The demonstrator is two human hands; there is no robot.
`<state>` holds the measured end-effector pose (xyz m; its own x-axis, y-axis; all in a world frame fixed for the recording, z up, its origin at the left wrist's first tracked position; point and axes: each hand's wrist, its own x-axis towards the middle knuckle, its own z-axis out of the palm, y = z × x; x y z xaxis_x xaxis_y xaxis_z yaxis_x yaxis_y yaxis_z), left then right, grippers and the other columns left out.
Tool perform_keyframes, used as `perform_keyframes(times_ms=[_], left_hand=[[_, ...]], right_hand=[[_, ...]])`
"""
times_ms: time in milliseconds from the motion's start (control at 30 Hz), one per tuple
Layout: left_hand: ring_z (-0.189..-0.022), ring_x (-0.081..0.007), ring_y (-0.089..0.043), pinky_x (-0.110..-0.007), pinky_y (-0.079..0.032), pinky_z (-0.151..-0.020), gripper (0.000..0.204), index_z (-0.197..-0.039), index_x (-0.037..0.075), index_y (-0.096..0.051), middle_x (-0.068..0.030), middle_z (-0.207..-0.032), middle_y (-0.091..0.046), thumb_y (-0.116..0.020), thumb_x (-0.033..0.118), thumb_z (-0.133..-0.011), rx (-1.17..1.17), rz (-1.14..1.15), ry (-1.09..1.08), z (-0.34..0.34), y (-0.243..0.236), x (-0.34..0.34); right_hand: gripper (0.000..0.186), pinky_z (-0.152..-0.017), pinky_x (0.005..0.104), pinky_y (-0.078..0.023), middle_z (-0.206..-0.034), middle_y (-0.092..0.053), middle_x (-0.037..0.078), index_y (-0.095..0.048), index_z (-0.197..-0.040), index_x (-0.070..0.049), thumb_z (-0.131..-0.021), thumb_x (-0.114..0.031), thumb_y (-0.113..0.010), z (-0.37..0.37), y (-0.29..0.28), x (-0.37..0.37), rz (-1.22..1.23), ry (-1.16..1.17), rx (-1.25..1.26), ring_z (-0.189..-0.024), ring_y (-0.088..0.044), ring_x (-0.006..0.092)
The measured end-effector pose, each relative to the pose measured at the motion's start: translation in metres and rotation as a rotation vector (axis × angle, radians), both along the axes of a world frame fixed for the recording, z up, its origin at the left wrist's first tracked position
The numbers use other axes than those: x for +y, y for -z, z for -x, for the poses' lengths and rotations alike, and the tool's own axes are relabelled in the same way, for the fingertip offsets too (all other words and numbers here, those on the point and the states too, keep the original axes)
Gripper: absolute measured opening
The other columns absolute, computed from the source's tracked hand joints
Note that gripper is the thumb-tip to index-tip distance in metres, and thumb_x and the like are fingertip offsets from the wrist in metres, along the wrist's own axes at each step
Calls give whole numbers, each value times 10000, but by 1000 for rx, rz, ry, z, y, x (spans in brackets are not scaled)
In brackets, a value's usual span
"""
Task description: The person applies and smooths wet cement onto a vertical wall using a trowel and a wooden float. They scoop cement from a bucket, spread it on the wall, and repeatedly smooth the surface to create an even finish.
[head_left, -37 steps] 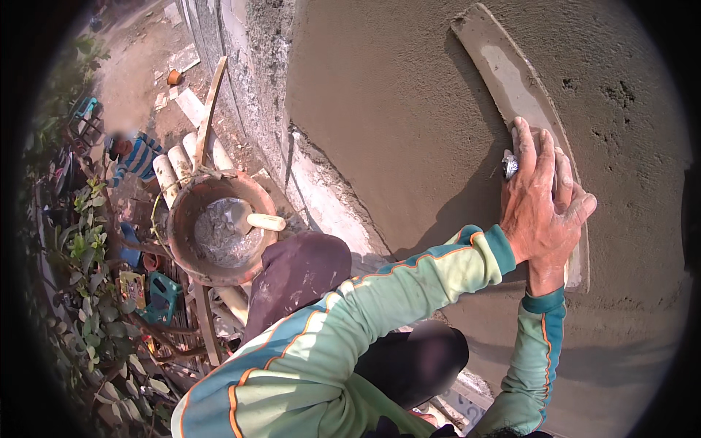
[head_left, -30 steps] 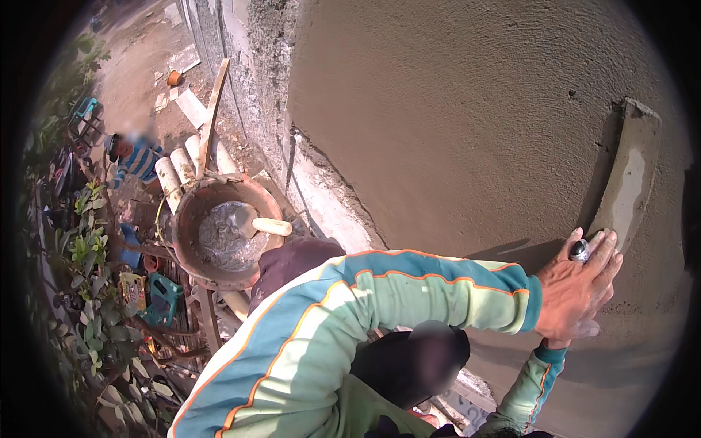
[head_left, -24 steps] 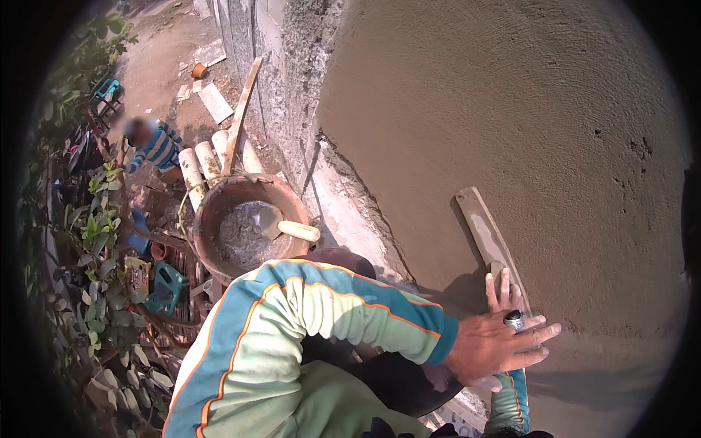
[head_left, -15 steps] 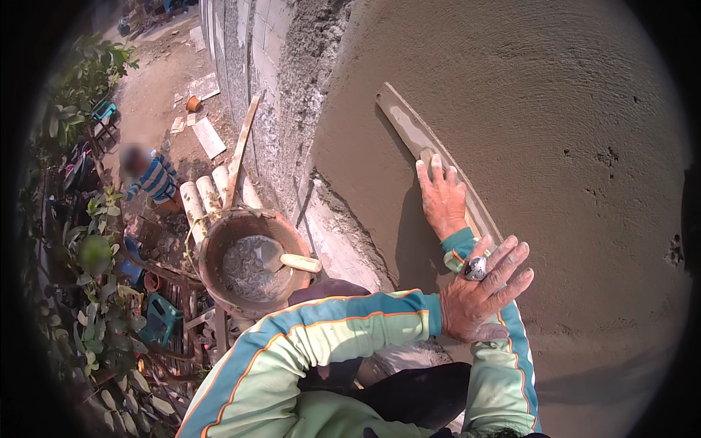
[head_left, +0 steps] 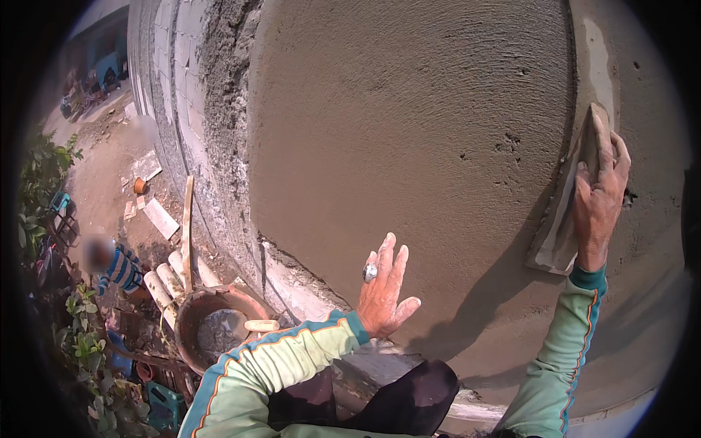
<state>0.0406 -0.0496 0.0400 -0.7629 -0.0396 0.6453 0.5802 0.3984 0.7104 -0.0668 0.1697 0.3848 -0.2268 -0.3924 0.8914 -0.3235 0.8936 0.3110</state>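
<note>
My right hand (head_left: 600,191) is closed round the handle of a long plastering float (head_left: 558,237), which lies against the wet plaster at the right side of the wall (head_left: 409,124). The float stands nearly upright, tilted a little, with grey mortar smeared over it. Lower and to the left, my left hand (head_left: 383,292) has its fingers spread in front of the wall and holds nothing; a large ring sits on one finger. Whether its palm touches the plaster I cannot tell. Small pits mark the plaster between the hands.
At the lower left stands a bucket (head_left: 191,321) of mortar, with a trowel handle (head_left: 261,325) sticking out. Beside it are pale round posts (head_left: 164,288) and a wooden strip (head_left: 188,226). A person in a striped shirt (head_left: 123,270) is farther left, near leafy plants (head_left: 84,321).
My right hand has swept the float to the right across the plaster. My left hand has come away from the right forearm and moved left. The view has shifted right.
</note>
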Motion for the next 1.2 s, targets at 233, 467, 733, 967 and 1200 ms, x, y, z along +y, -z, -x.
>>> perform_keyframes(times_ms=[233,467,733,967,1200], left_hand=[[-1602,-556,-109,-656,-110,-1273,1028,-1692,-28,-139,-385,-1728,-32,-446,697,-1032,159,-171,69,-15,-24,4],[-1604,-543,-122,-670,-75,-1267,1013,-1657,-93,-190,-422,-1696,-110,-383,699,-1056,301,-155,-78,-16,-20,1],[-1625,-499,-97,-669,-37,-1269,1007,-1683,-52,-136,-354,-1739,-67,-433,668,-1044,283,-95,-142,13,10,21],[-1612,-518,-131,-691,-111,-1257,915,-1674,-64,-156,-365,-1733,-83,-519,483,-1036,-23,-77,-45,29,29,25],[-1636,-462,-103,-510,-127,-1316,744,-1657,-107,-183,-345,-1741,-91,-402,340,-1104,-266,-214,19,24,51,34]], right_hand=[[654,-1100,516,-463,-1602,-445,232,-518,-1576,-145,-940,-33,-622,-63,190,96,-142,85,-103,-1389,-506,416],[563,-828,467,-549,-1600,-477,195,-583,-1500,-146,-944,-213,-642,2,341,-55,-703,-213,-652,-1244,-605,358],[516,-775,422,-576,-1539,-523,113,-599,-1437,-174,-933,-230,-697,88,126,-290,-653,-60,-130,-1310,-584,283],[503,-978,519,-615,-1530,-528,130,-589,-1492,-269,-998,-175,-611,68,-153,-215,-166,100,99,-1348,-566,380],[489,-1047,592,-528,-1481,-595,240,-666,-1390,-169,-959,-390,-600,83,-299,-36,71,111,319,-1427,-493,491]])
